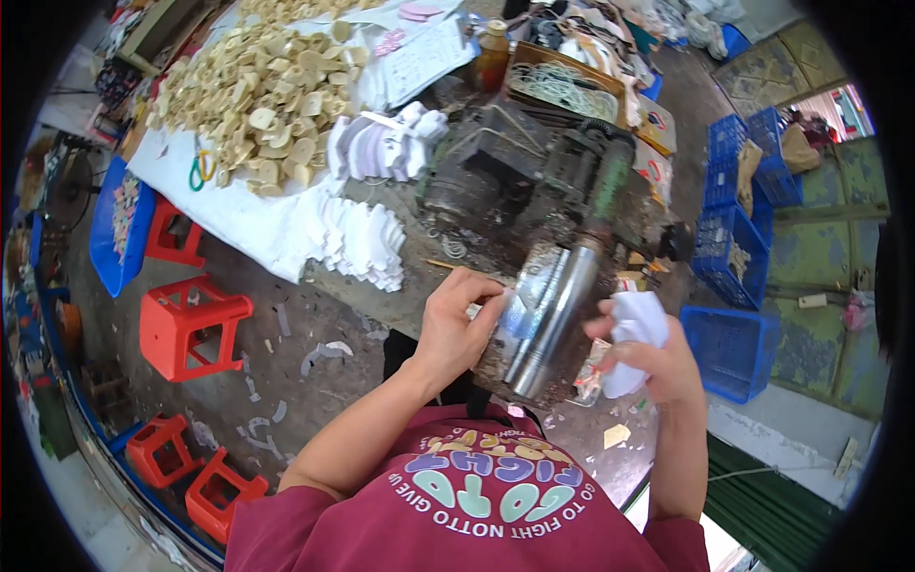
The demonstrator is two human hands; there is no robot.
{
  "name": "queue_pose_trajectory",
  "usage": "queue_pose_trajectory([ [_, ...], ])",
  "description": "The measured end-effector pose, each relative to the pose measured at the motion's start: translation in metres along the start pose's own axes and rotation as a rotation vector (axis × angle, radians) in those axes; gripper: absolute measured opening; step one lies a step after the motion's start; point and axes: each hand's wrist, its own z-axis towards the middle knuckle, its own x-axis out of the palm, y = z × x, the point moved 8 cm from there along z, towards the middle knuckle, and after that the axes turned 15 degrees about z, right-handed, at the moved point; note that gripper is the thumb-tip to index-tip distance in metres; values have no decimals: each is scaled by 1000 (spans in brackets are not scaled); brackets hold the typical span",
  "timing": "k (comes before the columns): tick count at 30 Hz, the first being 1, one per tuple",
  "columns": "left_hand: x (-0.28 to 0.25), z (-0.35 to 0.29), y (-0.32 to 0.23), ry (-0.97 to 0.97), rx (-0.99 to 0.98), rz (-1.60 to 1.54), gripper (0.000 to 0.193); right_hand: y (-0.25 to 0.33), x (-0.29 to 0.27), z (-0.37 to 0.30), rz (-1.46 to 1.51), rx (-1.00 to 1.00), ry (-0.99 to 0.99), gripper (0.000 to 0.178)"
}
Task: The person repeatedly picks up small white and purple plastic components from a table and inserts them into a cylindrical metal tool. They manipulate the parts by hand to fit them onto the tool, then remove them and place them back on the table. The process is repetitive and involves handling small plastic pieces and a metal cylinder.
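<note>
A dark, greasy machine (486,181) stands on the bench in front of me, with a shiny metal roller (551,329) pointing toward my body. Beside the roller lies a flat metal plate (536,291). My left hand (456,319) is at the plate's left edge, thumb and forefinger pinched together; a pale sliver shows by the fingers, too small to name. To the right of the roller, my right hand (675,360) grips a white bundle of thin, soft pieces (637,334), slightly blurred.
Stacked white cut pieces (357,243) and a heap of cream-coloured pieces (272,105) cover the bench at left, near green-handled scissors (198,172). Red stools (191,329) stand on the floor at left. Blue crates (729,348) are at right. A box of string (567,86) sits behind the machine.
</note>
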Motion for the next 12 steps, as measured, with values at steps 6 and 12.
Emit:
queue_pose_trajectory([
  [6,-97,34,98,-455,-119,246,5,-3,7,-6,235,-58,129,70],
  [12,-79,40,180,-53,154,1005,12,2,35,-2,273,-61,196,90],
])
